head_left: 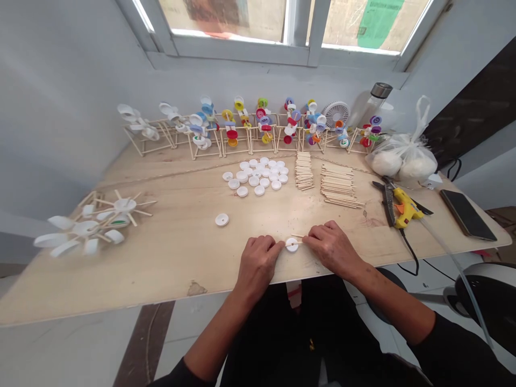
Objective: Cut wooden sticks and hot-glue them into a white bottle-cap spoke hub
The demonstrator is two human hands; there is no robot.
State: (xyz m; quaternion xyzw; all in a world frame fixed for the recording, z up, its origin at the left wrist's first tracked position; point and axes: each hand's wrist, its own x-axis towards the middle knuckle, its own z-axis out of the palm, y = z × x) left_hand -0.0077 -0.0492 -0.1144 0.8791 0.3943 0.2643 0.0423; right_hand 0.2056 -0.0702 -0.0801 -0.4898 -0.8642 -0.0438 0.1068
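A white bottle cap (pixel 292 248) lies near the table's front edge, between my two hands. A thin wooden stick runs across it from side to side. My left hand (pixel 258 263) is closed, its thumb and fingertips pressed at the cap's left rim; whether they also pinch the stick's end is hard to see. My right hand (pixel 330 248) pinches the stick on the right of the cap. A second wooden stick (pixel 297 235) pokes out from under its fingers. Another white cap with a mark in its middle (pixel 221 220) lies apart to the left.
White caps (pixel 259 190) lie grouped beyond my hands, beside two piles of sticks (pixel 341 185). Stick-and-cap wheels (pixel 85 229) lie left. Stick frames with coloured caps (pixel 264 137) line the wall. A yellow glue gun (pixel 407 207), phone (pixel 468 215) and plastic bag (pixel 403 156) are right.
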